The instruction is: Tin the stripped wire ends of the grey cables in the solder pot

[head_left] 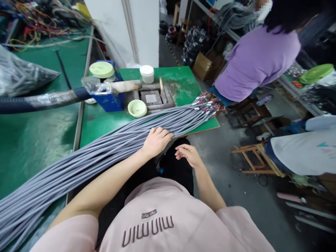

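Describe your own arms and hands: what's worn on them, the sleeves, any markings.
The left hand and right hand are bare; no gloves, rings or watch show. Both arms are bare below the short sleeves of a pale pink T-shirt, which carries dark stylised lettering on the chest.

Grey cables [105,157]: smooth matt plastic sheath, ends too small to tell. Green tabletop [183,84]: smooth, slight gloss, scuffed worn patches. Wooden blocks [162,94]: rough, unpainted. White tub [146,74]: smooth plastic. Pale green dish [137,108]: glossy plastic. Blue box [110,101]: slightly glossy. Hose [15,105]: ribbed black plastic, shiny tape wrap. Cardboard box [202,66]: matt brown. Floor [225,154]: rough grey concrete. Shirt [157,224]: soft pink cloth.
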`<state>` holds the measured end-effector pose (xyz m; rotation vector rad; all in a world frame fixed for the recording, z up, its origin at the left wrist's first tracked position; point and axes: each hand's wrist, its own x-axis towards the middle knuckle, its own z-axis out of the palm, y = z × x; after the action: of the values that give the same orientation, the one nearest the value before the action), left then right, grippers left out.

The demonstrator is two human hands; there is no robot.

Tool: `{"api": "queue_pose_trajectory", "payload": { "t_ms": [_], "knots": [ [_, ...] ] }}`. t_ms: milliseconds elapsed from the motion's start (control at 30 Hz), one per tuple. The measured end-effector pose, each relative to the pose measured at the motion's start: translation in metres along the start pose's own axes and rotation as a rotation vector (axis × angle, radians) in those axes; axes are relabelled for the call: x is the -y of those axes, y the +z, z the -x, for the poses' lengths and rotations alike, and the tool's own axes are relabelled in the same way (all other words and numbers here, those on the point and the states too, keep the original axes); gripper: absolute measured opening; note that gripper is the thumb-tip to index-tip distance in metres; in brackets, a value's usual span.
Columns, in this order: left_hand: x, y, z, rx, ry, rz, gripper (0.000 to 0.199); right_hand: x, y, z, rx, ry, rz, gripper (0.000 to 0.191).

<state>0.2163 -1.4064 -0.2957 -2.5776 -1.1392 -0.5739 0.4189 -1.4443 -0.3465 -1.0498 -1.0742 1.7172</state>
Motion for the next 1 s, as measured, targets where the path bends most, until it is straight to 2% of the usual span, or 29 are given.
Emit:
{"api": "queue_pose_trajectory", "payload": {
  "t_ms": [133, 200, 333, 400, 467, 533, 600, 633, 700, 833, 933, 1000],
  "knots": [
    [0.005, 0.007, 0.0, -0.09, -0.058, 0.027, 0.025, 0.005, 0.001, -0.014, -0.017, -0.01, -0.031, 0.034],
    [0.005, 0.008, -0.001, -0.114, -0.07, 0.029, 0.024, 0.011, 0.002, -0.018, -0.04, -0.073, 0.006, 0.033],
    [0.001, 0.005, -0.003, -0.095, -0.075, 0.053, 0.024, 0.042, -0.004, -0.019, -0.226, -0.39, 0.254, 0.025],
    [-0.004, -0.003, 0.0, -0.048, -0.087, 0.092, 0.026, 0.066, -0.012, -0.024, -0.338, -0.59, 0.487, 0.023],
    [-0.01, -0.016, 0.008, 0.024, -0.047, 0.138, 0.029, 0.092, -0.024, -0.04, -0.394, -0.795, 0.8, 0.023],
    [-0.013, -0.033, 0.023, 0.11, 0.058, 0.173, 0.032, 0.115, -0.035, -0.071, -0.33, -0.938, 1.08, 0.027],
    [-0.011, -0.055, 0.047, 0.18, 0.136, 0.175, 0.036, 0.13, -0.044, -0.107, -0.226, -0.972, 1.298, 0.035],
    [-0.009, -0.068, 0.062, 0.204, 0.13, 0.153, 0.039, 0.133, -0.048, -0.124, -0.157, -0.962, 1.385, 0.039],
    [0.0, -0.093, 0.1, 0.239, -0.006, 0.057, 0.048, 0.133, -0.054, -0.15, -0.063, -0.937, 1.508, 0.045],
    [0.019, -0.134, 0.184, 0.302, -0.499, -0.22, 0.072, 0.123, -0.065, -0.167, -0.073, -0.978, 1.586, 0.046],
    [0.032, -0.15, 0.232, 0.297, -0.761, -0.349, 0.079, 0.12, -0.073, -0.168, -0.069, -1.055, 1.616, 0.046],
    [0.042, -0.153, 0.251, 0.272, -0.839, -0.371, 0.084, 0.12, -0.076, -0.169, -0.065, -1.165, 1.619, 0.043]
  ]
}}
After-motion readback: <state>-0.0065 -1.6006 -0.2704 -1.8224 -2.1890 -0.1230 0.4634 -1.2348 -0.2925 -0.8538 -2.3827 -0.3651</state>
